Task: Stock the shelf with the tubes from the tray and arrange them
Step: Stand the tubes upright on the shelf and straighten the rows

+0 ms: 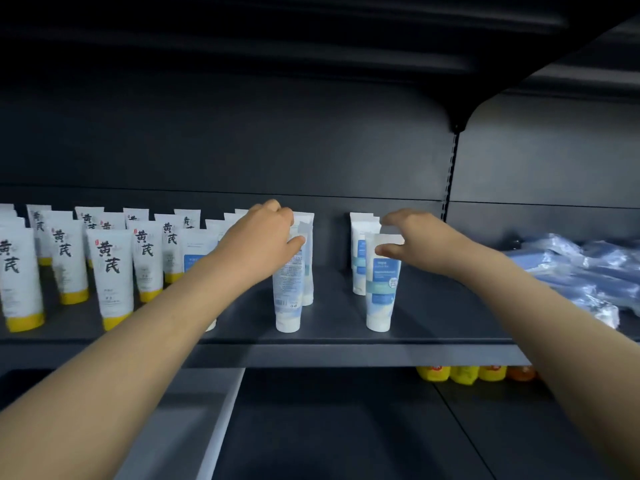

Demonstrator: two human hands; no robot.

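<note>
Tubes (pixel 287 292): left hand (pixel 263 233) grips one; right hand (pixel 412 244) spread.

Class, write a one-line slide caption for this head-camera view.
Left hand grips a white-capped tube while the right hand reaches a blue-labelled tube on the dark shelf.

The shelf (pixel 346 337) looks like painted metal, dark grey and matt, with a smooth front edge that catches a dull sheen. The back panel (pixel 242 150) has the same matt finish. The tubes (pixel 379 292) near the front edge look like soft plastic, white and blue, smooth with a slight gloss. The yellow-capped tubes (pixel 110 271) toward the left end share that smooth plastic look. At the right end, the blue packets (pixel 581 275) are wrapped in thin, shiny, crinkled plastic film.
</note>
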